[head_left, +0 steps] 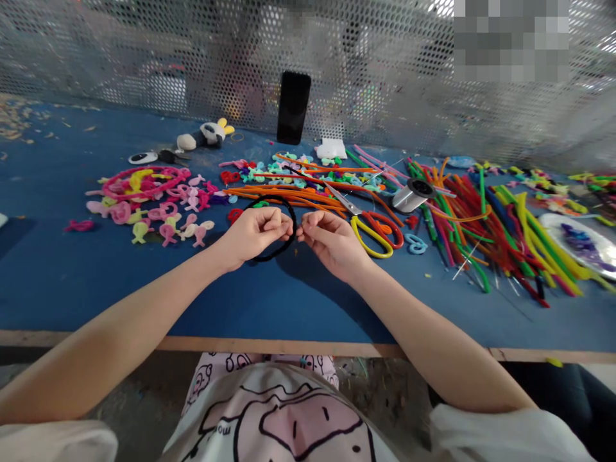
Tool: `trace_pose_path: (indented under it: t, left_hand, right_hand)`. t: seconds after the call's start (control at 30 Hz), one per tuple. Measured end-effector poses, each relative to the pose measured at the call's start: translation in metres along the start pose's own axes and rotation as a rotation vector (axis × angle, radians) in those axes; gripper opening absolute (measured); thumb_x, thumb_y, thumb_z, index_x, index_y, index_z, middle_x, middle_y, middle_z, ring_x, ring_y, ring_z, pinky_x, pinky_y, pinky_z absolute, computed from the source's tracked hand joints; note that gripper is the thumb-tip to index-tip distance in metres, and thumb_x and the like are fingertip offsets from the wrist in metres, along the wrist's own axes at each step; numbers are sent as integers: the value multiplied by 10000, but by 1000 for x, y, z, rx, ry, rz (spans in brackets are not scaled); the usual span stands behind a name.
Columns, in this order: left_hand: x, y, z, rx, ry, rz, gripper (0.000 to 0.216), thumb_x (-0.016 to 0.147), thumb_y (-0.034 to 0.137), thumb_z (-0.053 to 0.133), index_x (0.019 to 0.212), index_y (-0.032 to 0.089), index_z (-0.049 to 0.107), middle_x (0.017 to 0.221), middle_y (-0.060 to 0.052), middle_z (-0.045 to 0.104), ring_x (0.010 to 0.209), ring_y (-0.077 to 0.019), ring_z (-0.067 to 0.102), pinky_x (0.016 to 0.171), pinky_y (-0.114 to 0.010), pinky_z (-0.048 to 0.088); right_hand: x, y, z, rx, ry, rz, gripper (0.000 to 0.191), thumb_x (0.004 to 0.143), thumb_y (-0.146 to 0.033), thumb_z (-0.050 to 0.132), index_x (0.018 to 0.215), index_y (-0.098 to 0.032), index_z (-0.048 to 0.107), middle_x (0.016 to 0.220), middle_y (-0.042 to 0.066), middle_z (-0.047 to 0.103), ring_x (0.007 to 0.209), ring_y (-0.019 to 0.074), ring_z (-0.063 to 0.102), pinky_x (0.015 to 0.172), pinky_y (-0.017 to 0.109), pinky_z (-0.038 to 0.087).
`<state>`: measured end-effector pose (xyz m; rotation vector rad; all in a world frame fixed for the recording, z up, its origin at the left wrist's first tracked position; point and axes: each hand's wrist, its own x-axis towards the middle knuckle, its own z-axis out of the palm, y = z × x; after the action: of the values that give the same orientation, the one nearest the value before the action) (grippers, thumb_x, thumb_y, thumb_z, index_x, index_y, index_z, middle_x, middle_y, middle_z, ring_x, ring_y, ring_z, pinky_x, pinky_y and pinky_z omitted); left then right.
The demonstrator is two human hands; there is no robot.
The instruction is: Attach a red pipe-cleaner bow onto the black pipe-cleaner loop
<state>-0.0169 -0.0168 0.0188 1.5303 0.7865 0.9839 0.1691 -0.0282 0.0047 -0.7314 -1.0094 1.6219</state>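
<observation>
My left hand (257,232) and my right hand (330,240) meet above the blue table (72,276), fingertips almost touching. Both pinch a black pipe cleaner (283,206) bent into a loop that arcs over my left hand and curves back under it. Each hand is closed on one part of the loop. Just right of my right hand lie scissors (373,232) with yellow and red handles. Orange pipe cleaners (289,192) lie straight behind my hands.
Pink and yellow twisted shapes (149,202) lie at the left. A big heap of coloured pipe cleaners (495,224) fills the right, with a wire spool (414,194) and a plate (584,242). A black phone (293,108) leans on the mesh wall, beside a small plush toy (206,135).
</observation>
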Motion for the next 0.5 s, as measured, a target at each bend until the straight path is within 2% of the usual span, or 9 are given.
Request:
trace_pose_path:
  t: [0.17, 0.33, 0.5]
  left_hand:
    - [0, 4, -5, 171, -81, 13, 354, 764, 96, 520, 602, 218, 231, 747, -14, 555, 714, -111, 538, 687, -263, 449]
    - [0, 4, -6, 261, -89, 14, 363, 752, 93, 495, 599, 222, 192, 736, -18, 550, 725, -124, 550, 673, -273, 427]
    - [0, 0, -6, 233, -68, -36, 329, 805, 142, 545, 640, 220, 271, 759, -5, 580, 751, -133, 613, 717, -282, 475]
  right_hand:
    - [-1, 0, -2, -120, -30, -45, 173, 748, -211, 798, 710, -190, 630, 807, -17, 574, 705, 108, 592, 687, 280, 467]
    - [-1, 0, -7, -241, -37, -79, 161, 782, -248, 764, 721, -191, 626, 795, -11, 581, 715, 114, 567, 695, 291, 451]
    - [-1, -1, -11, -300, 8, -73, 156, 772, -259, 756, 726, -194, 622, 762, -9, 600, 722, 124, 573, 700, 290, 459]
